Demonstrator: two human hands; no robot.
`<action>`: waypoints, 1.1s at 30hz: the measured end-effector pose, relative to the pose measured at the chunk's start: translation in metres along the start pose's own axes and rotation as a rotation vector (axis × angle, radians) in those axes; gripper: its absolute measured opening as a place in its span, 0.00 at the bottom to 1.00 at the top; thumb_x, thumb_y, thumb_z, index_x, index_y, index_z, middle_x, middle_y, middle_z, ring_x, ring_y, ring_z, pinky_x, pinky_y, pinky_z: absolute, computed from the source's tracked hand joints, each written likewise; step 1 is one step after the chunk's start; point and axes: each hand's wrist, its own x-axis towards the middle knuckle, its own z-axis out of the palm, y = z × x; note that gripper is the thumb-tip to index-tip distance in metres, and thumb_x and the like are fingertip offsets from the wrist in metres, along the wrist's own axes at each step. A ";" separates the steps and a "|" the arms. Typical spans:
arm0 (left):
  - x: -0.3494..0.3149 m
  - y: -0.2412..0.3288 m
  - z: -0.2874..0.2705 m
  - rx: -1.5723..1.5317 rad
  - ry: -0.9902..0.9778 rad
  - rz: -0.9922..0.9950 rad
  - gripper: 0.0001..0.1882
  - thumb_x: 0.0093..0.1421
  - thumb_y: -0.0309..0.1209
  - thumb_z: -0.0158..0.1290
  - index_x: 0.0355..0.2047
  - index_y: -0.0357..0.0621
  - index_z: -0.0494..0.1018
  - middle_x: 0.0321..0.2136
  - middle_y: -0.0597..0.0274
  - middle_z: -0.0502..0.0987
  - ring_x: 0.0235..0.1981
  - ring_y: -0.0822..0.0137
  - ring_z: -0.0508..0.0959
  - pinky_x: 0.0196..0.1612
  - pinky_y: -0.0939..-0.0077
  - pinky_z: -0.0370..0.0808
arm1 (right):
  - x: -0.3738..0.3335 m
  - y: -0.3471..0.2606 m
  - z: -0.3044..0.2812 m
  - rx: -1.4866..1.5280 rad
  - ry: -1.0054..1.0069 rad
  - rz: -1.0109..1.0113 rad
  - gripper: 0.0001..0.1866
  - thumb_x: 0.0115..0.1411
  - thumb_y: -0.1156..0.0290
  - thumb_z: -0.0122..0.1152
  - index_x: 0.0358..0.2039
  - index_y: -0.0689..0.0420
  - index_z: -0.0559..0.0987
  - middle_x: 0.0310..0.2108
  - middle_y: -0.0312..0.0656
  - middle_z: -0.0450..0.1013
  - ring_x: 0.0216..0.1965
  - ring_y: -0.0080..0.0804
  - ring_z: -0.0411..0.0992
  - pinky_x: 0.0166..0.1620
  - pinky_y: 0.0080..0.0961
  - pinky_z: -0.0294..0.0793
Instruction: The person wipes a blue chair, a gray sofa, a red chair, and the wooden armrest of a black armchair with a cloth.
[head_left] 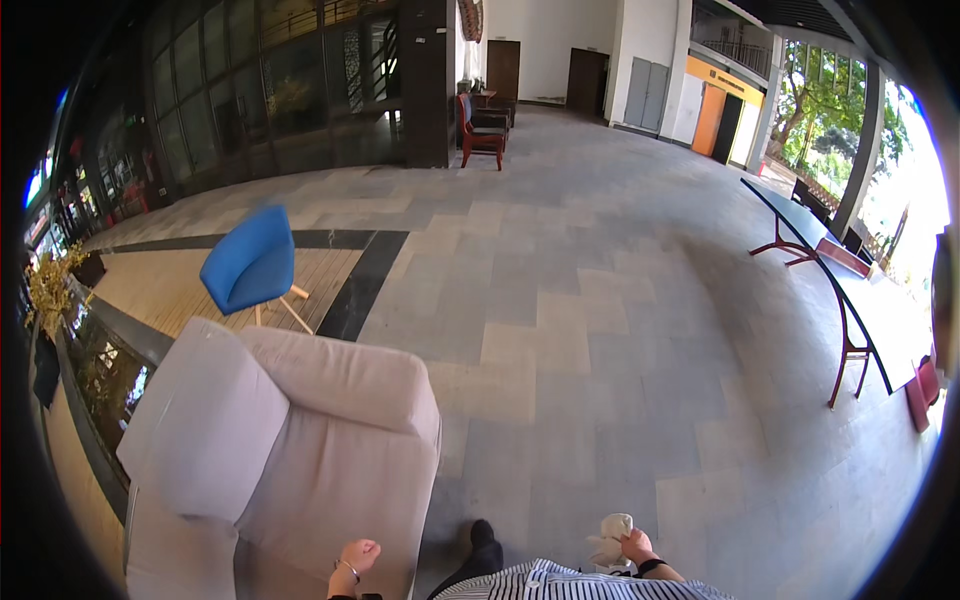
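My right hand [637,547] is closed around a crumpled off-white cloth [612,530], which hangs out to the left of the fingers over the tiled floor. My left hand [360,554], a bracelet on its wrist, is loosely curled with nothing seen in it. It hovers over the seat of a pale pinkish-grey sofa [330,480]; whether it touches the fabric I cannot tell. The sofa's armrest and back cushion lie ahead and to the left of that hand. One dark shoe [483,533] of mine stands on the floor beside the sofa.
Behind the sofa is a blue chair [255,265] with wooden legs. A planted trough [105,350] runs along the left. To the right stands a table-tennis table [820,255] with a red stool [922,395] near it. A red wooden chair [480,135] stands farther off by a dark pillar [428,90].
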 end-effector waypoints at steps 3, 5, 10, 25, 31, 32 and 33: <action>0.053 0.069 -0.013 0.034 0.032 -0.015 0.20 0.55 0.43 0.51 0.38 0.40 0.75 0.35 0.52 0.79 0.38 0.58 0.79 0.42 0.69 0.74 | 0.041 -0.041 -0.045 0.002 0.018 -0.032 0.21 0.55 0.56 0.50 0.40 0.62 0.74 0.39 0.55 0.73 0.45 0.51 0.71 0.47 0.41 0.70; 0.103 0.115 -0.018 0.013 0.057 0.018 0.19 0.55 0.44 0.50 0.39 0.42 0.74 0.35 0.53 0.79 0.39 0.59 0.78 0.42 0.69 0.74 | 0.073 -0.070 -0.071 0.005 0.065 -0.096 0.20 0.55 0.58 0.51 0.38 0.61 0.75 0.38 0.56 0.73 0.44 0.50 0.71 0.47 0.41 0.70; 0.216 0.259 -0.013 -0.003 -0.022 0.293 0.19 0.57 0.43 0.49 0.41 0.41 0.73 0.36 0.52 0.78 0.39 0.60 0.78 0.42 0.70 0.74 | 0.131 -0.091 -0.111 0.336 0.188 0.029 0.19 0.53 0.57 0.52 0.36 0.60 0.77 0.34 0.55 0.74 0.41 0.51 0.72 0.44 0.42 0.70; 0.445 0.610 0.070 0.032 -0.144 0.388 0.17 0.57 0.41 0.51 0.38 0.40 0.74 0.34 0.51 0.79 0.35 0.59 0.79 0.40 0.69 0.75 | 0.527 -0.053 -0.251 0.024 0.071 -0.048 0.19 0.50 0.59 0.57 0.33 0.63 0.78 0.30 0.51 0.76 0.36 0.43 0.75 0.38 0.34 0.74; 0.543 0.662 0.094 -0.160 -0.023 0.369 0.14 0.57 0.37 0.52 0.37 0.39 0.75 0.30 0.52 0.79 0.33 0.62 0.80 0.37 0.71 0.75 | 0.639 -0.270 -0.415 0.617 0.102 0.061 0.21 0.50 0.58 0.57 0.32 0.67 0.76 0.29 0.55 0.75 0.34 0.48 0.75 0.38 0.38 0.72; 0.563 0.674 0.096 -0.160 -0.005 0.352 0.13 0.57 0.37 0.52 0.36 0.39 0.75 0.29 0.53 0.79 0.33 0.62 0.80 0.37 0.72 0.75 | 0.662 -0.289 -0.431 0.549 0.114 -0.061 0.23 0.50 0.57 0.57 0.33 0.68 0.76 0.29 0.55 0.75 0.35 0.45 0.75 0.37 0.36 0.73; 0.580 0.681 0.096 -0.157 0.012 0.329 0.12 0.56 0.36 0.52 0.35 0.39 0.75 0.28 0.54 0.79 0.32 0.62 0.80 0.36 0.72 0.75 | 0.681 -0.300 -0.438 0.479 0.118 -0.178 0.25 0.50 0.55 0.57 0.34 0.69 0.76 0.30 0.55 0.74 0.35 0.43 0.75 0.36 0.35 0.73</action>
